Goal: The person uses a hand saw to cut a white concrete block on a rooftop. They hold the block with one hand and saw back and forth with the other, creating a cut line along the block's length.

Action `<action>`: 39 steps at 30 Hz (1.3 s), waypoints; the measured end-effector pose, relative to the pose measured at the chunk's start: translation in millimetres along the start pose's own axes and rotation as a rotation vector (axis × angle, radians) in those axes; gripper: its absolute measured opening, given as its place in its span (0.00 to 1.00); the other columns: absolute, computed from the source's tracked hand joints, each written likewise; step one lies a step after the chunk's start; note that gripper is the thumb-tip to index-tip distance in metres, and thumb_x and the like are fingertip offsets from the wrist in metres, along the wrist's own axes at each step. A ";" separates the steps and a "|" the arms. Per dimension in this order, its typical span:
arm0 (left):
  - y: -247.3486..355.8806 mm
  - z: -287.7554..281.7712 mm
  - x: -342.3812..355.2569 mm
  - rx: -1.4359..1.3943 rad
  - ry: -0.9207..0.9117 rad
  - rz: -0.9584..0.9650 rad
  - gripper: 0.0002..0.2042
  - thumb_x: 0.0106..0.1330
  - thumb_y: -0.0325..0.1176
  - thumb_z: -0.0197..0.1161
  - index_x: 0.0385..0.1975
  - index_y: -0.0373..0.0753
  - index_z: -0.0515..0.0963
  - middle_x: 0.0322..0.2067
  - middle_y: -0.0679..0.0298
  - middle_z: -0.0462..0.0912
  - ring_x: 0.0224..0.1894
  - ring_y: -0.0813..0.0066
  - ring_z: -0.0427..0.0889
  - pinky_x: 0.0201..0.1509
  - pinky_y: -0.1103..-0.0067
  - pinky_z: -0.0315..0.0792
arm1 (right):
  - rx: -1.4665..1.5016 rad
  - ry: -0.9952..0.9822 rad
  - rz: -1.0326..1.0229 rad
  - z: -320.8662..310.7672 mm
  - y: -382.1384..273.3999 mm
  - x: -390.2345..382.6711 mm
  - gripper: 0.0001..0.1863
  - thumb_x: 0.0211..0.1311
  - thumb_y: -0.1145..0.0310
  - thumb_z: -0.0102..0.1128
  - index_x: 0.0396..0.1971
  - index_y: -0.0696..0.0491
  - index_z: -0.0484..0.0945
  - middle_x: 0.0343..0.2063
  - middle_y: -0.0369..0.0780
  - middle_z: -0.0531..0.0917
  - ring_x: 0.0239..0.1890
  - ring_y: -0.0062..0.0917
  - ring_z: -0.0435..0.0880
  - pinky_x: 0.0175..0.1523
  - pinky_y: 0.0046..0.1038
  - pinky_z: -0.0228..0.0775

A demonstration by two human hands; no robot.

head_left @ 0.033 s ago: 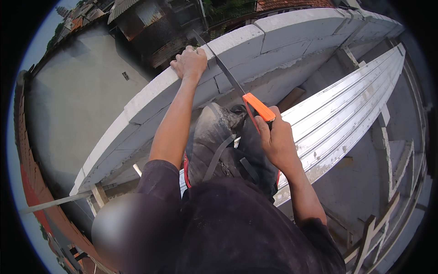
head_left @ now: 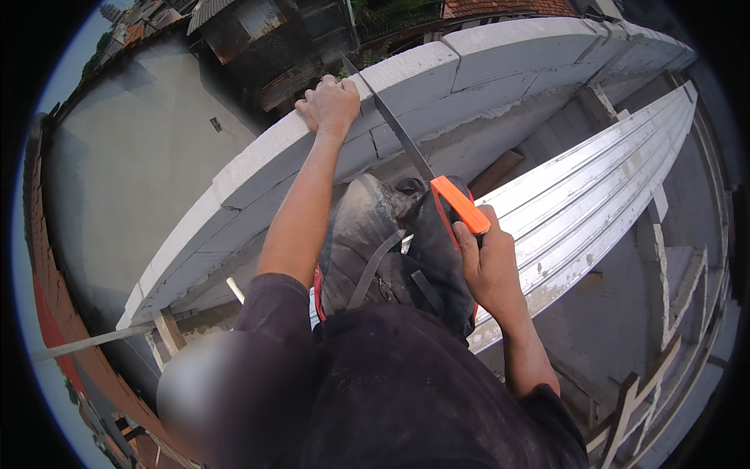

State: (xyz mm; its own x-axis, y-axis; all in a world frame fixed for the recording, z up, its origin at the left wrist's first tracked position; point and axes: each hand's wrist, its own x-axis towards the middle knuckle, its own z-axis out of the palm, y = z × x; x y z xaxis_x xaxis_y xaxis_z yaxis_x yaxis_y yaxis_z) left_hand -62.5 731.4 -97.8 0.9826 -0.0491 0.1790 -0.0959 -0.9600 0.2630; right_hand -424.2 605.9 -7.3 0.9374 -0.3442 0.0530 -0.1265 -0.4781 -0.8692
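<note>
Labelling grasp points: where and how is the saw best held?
Probably the orange handle, approached from the person's near right side, where the right hand holds it. That chunky end points back toward the person, off the wall, while the long, thin blade slants away across the wall's top.

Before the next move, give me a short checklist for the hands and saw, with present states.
1. Right hand around the handle of the saw: ok.
2. Blade across the top of the block wall: ok.
3. Left hand resting on the wall's top: ok.
4. Left fingers well clear of the blade: not ok, they look close beside it.
5. Depth of any cut: cannot tell.
</note>
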 end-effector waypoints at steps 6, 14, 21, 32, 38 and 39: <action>14.5 -7.7 -2.0 -0.032 0.014 0.035 0.27 0.75 0.51 0.47 0.59 0.39 0.84 0.57 0.49 0.89 0.65 0.48 0.82 0.71 0.53 0.63 | -0.125 -0.001 0.045 22.0 -16.5 94.0 0.19 0.81 0.58 0.57 0.45 0.63 0.76 0.31 0.62 0.85 0.38 0.62 0.87 0.44 0.52 0.78; -1.1 1.3 3.8 -0.024 0.028 0.048 0.26 0.75 0.50 0.47 0.57 0.39 0.85 0.55 0.51 0.90 0.62 0.49 0.83 0.69 0.53 0.63 | -0.025 -0.028 0.107 22.2 16.3 20.7 0.16 0.80 0.61 0.58 0.48 0.62 0.77 0.32 0.57 0.86 0.40 0.59 0.87 0.46 0.46 0.79; 5.7 1.5 0.5 -0.034 0.023 0.022 0.28 0.75 0.50 0.46 0.59 0.39 0.84 0.56 0.48 0.89 0.65 0.47 0.82 0.72 0.53 0.62 | -0.005 0.085 -0.061 29.0 48.5 3.1 0.14 0.79 0.63 0.60 0.51 0.61 0.77 0.33 0.56 0.86 0.37 0.57 0.88 0.42 0.46 0.78; 2.5 -3.0 -1.7 -0.023 -0.006 0.011 0.26 0.75 0.50 0.47 0.58 0.39 0.84 0.57 0.50 0.89 0.64 0.49 0.82 0.70 0.54 0.63 | 0.014 0.050 -0.031 17.9 65.9 -52.7 0.15 0.79 0.66 0.60 0.56 0.60 0.78 0.37 0.54 0.87 0.40 0.52 0.91 0.44 0.43 0.80; 15.1 -7.5 -0.5 -0.030 0.010 0.037 0.26 0.75 0.50 0.47 0.58 0.38 0.85 0.56 0.48 0.89 0.64 0.48 0.82 0.70 0.53 0.63 | -0.035 0.108 -0.057 55.0 52.6 58.4 0.16 0.79 0.62 0.61 0.51 0.60 0.75 0.26 0.57 0.84 0.34 0.59 0.86 0.40 0.49 0.76; 19.8 -9.0 -0.4 -0.026 0.005 0.050 0.26 0.75 0.50 0.48 0.57 0.38 0.85 0.55 0.50 0.89 0.63 0.48 0.83 0.70 0.54 0.63 | -0.053 0.139 -0.091 61.1 48.9 86.0 0.16 0.79 0.60 0.61 0.48 0.60 0.74 0.24 0.57 0.83 0.33 0.62 0.84 0.39 0.51 0.75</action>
State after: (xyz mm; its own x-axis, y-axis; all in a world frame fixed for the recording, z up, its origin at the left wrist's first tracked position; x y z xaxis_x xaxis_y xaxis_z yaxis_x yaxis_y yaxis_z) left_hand -66.2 714.8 -84.1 0.9756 -0.0956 0.1977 -0.1494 -0.9487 0.2785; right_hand -329.9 602.3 -75.3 0.8921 -0.4048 0.2007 -0.0641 -0.5532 -0.8306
